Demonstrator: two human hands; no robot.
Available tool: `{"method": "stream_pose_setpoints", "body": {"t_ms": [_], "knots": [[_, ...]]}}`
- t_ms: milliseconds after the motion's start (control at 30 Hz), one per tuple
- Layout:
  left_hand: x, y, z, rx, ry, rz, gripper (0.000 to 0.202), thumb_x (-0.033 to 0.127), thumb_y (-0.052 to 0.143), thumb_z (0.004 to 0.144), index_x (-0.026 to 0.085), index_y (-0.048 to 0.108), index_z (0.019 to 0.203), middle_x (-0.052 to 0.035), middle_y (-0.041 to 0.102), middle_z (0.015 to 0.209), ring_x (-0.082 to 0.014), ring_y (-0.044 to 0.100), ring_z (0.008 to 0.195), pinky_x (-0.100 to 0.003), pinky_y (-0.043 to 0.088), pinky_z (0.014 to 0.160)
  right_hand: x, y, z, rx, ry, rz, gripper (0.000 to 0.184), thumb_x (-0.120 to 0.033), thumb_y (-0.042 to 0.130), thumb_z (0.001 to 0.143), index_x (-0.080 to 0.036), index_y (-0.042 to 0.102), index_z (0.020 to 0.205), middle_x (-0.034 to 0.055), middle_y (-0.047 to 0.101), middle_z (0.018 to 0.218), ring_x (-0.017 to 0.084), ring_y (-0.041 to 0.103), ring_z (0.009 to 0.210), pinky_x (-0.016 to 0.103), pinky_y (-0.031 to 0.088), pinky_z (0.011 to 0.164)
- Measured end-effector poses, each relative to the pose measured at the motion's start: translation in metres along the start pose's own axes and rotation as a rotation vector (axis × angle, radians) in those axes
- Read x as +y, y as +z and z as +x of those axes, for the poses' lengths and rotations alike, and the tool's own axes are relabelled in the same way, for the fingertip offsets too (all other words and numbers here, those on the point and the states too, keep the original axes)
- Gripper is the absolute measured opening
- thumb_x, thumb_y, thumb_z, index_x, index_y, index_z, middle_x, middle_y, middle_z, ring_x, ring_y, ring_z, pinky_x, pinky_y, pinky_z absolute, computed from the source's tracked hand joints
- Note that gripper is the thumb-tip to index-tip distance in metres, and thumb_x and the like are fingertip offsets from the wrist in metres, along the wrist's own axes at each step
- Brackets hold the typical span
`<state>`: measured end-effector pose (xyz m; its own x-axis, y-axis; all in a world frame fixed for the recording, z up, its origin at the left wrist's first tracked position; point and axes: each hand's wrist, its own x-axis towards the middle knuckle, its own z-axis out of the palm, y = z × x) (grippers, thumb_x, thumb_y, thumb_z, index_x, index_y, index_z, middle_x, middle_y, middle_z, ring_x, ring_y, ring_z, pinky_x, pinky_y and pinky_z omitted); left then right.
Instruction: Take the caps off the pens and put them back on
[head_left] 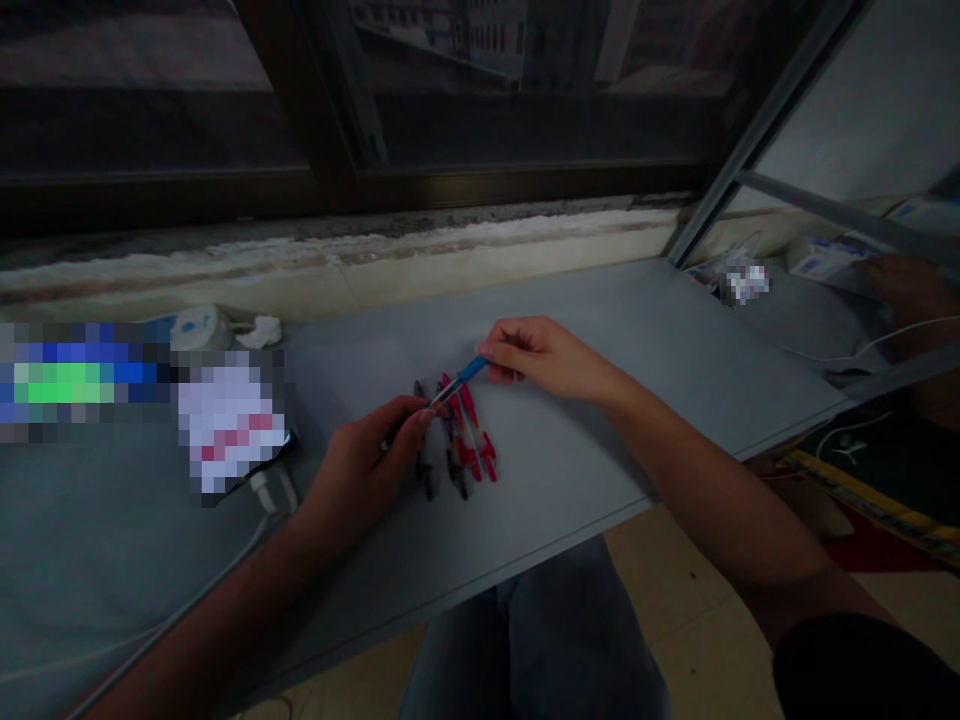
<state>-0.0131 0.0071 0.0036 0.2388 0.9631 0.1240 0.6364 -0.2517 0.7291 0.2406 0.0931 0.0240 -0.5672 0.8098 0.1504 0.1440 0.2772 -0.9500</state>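
Head view: left hand and right hand grip a blue pen over a grey desk (dark window beyond).

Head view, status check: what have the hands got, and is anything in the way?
Right hand and left hand both on a blue pen. Red and black pens lying directly beneath, on the grey table top. Nothing between the hands.
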Motion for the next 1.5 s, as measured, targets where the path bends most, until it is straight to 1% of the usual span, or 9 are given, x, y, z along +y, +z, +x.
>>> {"method": "stream_pose_setpoints", "body": {"t_ms": [300, 467, 700, 967, 1100, 1200, 1300, 1367, 1500], "knots": [[0.000, -0.001, 0.000, -0.026, 0.025, -0.013, 0.037, 0.052, 0.050, 0.102, 0.020, 0.068, 0.100, 0.0020, 0.065, 0.069, -0.0158, 0.060, 0.062, -0.025, 0.045, 0.058, -0.010, -0.001, -0.001, 0.126, -0.021, 0.273, 0.024, -0.031, 0.076, 0.083, -0.018, 0.064, 0.100, -0.0035, 0.062, 0.075, 0.009, 0.059, 0.067, 0.021, 0.048, 0.061], [0.002, -0.001, 0.000, -0.041, 0.017, -0.021, 0.039, 0.052, 0.048, 0.102, 0.019, 0.067, 0.092, 0.0017, 0.064, 0.067, -0.0156, 0.058, 0.061, -0.026, 0.044, 0.059, -0.010, -0.002, 0.001, 0.266, -0.060, 0.253, 0.021, -0.029, 0.075, 0.082, -0.017, 0.067, 0.098, -0.0050, 0.058, 0.071, 0.008, 0.056, 0.061, 0.020, 0.045, 0.055], [-0.002, -0.001, 0.000, -0.042, 0.028, -0.030, 0.038, 0.051, 0.049, 0.101, 0.019, 0.068, 0.093, 0.0024, 0.062, 0.066, -0.0150, 0.056, 0.060, -0.026, 0.044, 0.058, -0.007, -0.003, 0.003, 0.284, -0.096, 0.220, 0.021, -0.029, 0.076, 0.082, -0.016, 0.069, 0.097, -0.0047, 0.060, 0.071, 0.007, 0.055, 0.059, 0.021, 0.044, 0.053], [0.000, -0.001, 0.000, -0.023, 0.064, 0.010, 0.038, 0.049, 0.048, 0.103, 0.018, 0.070, 0.102, 0.0030, 0.063, 0.067, -0.0145, 0.058, 0.059, -0.024, 0.045, 0.057, -0.002, 0.003, 0.002, 0.010, -0.024, 0.153, 0.028, -0.032, 0.079, 0.082, -0.013, 0.071, 0.100, -0.0032, 0.065, 0.066, 0.009, 0.058, 0.061, 0.022, 0.045, 0.058], [-0.003, -0.001, 0.002, -0.024, 0.079, 0.053, 0.037, 0.050, 0.050, 0.102, 0.018, 0.071, 0.103, 0.0030, 0.066, 0.066, -0.0139, 0.059, 0.057, -0.023, 0.044, 0.056, -0.001, 0.006, 0.000, 0.056, 0.036, 0.015, 0.036, -0.046, 0.079, 0.083, -0.014, 0.068, 0.074, -0.0025, 0.061, 0.059, 0.008, 0.053, 0.055, 0.022, 0.041, 0.056], [-0.004, -0.002, 0.003, -0.003, 0.096, 0.092, 0.037, 0.050, 0.052, 0.101, 0.018, 0.072, 0.103, 0.0029, 0.068, 0.068, -0.0132, 0.059, 0.057, -0.023, 0.044, 0.056, -0.002, 0.005, -0.002, 0.010, 0.143, -0.122, 0.053, -0.057, 0.064, 0.094, -0.015, 0.061, 0.062, -0.0010, 0.057, 0.051, 0.008, 0.051, 0.049, 0.023, 0.039, 0.054], [-0.002, -0.004, 0.002, 0.023, 0.100, 0.106, 0.038, 0.049, 0.051, 0.102, 0.018, 0.073, 0.103, 0.0028, 0.067, 0.068, -0.0132, 0.060, 0.057, -0.022, 0.044, 0.056, -0.004, 0.000, -0.002, -0.048, 0.067, -0.039, 0.033, -0.046, 0.075, 0.087, -0.014, 0.068, 0.091, -0.0034, 0.064, 0.061, 0.008, 0.053, 0.052, 0.022, 0.040, 0.054], [-0.003, -0.005, 0.002, 0.026, 0.096, 0.107, 0.038, 0.049, 0.050, 0.102, 0.018, 0.073, 0.104, 0.0027, 0.068, 0.068, -0.0137, 0.061, 0.058, -0.022, 0.045, 0.057, -0.004, -0.004, -0.001, -0.058, -0.029, 0.051, 0.039, -0.034, 0.084, 0.075, -0.015, 0.065, 0.103, -0.0054, 0.066, 0.069, 0.008, 0.053, 0.055, 0.020, 0.040, 0.055], [-0.005, -0.006, 0.004, 0.020, 0.076, 0.121, 0.040, 0.051, 0.050, 0.101, 0.018, 0.073, 0.103, 0.0018, 0.069, 0.069, -0.0140, 0.061, 0.057, -0.022, 0.045, 0.056, -0.002, -0.009, -0.001, -0.128, 0.076, -0.040, 0.032, -0.043, 0.076, 0.084, -0.014, 0.065, 0.076, -0.0034, 0.060, 0.056, 0.009, 0.053, 0.051, 0.021, 0.038, 0.052]]}}
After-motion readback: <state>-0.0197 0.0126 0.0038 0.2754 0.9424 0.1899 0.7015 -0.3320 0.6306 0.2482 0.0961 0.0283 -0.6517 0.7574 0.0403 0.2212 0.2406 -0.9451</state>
